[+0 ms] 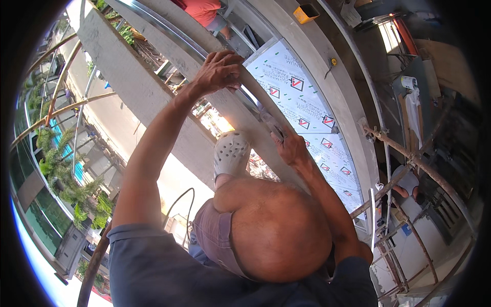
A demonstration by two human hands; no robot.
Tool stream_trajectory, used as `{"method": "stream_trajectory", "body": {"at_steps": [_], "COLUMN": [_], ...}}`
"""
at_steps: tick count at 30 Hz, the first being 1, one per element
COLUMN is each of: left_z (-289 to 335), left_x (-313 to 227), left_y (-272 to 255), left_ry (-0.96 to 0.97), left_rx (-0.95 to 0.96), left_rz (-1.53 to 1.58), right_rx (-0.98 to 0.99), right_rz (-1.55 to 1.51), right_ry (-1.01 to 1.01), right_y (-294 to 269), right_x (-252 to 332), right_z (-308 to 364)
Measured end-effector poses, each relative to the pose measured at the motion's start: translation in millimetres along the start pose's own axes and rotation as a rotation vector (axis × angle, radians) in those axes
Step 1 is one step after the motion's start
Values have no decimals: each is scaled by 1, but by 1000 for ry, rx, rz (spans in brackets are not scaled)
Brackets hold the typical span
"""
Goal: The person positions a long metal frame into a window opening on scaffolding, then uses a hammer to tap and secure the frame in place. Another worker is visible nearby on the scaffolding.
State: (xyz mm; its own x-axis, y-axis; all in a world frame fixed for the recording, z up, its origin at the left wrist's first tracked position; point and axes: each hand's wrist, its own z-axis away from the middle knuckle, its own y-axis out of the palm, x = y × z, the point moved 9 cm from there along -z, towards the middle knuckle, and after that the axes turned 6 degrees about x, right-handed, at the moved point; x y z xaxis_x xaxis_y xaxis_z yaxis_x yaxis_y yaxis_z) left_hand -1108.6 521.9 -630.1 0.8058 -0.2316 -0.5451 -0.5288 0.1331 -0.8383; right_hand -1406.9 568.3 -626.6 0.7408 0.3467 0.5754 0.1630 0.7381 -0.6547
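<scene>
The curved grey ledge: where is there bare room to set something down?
On the ledge, between the yellow container and the tape measure, and from the tape measure towards the bamboo poles; its slope is unclear. Crowded: the grey beam around the left hand, right hand and white perforated shoe.

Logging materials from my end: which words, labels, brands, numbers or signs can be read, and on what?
I don't copy out print or brands.
Pale panel sheeting: repeated lettering, partly legible, plus boxed red-and-black logos.
White bucket: any label is too small to read.
Yellow tape measure: any markings are too small.
</scene>
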Motion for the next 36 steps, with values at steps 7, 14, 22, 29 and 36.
{"method": "stream_trajectory", "body": {"at_steps": [7,14,22,29,36], "left_z": [18,93,74,67,59], "left_x": [48,170,161,156,158], "left_y": [-32,-48,-42,-47,-46], "left_ry": [-445,-1094,-1007,-964,-975], "left_rx": [-237,-582,-560,-603,-578], "left_rz": [-114,27,21,-41,-45], "right_rx": [-86,-62,-97,-93,-160], "right_rz": [-2,-50,18,-94,-103], "right_ry": [-47,-30,-215,-116,-167], "right_y": [2,0,-3,7,-1], "right_x": [-1,11,28,10,15], "right_z": [1,2,-6,-28,-32]}}
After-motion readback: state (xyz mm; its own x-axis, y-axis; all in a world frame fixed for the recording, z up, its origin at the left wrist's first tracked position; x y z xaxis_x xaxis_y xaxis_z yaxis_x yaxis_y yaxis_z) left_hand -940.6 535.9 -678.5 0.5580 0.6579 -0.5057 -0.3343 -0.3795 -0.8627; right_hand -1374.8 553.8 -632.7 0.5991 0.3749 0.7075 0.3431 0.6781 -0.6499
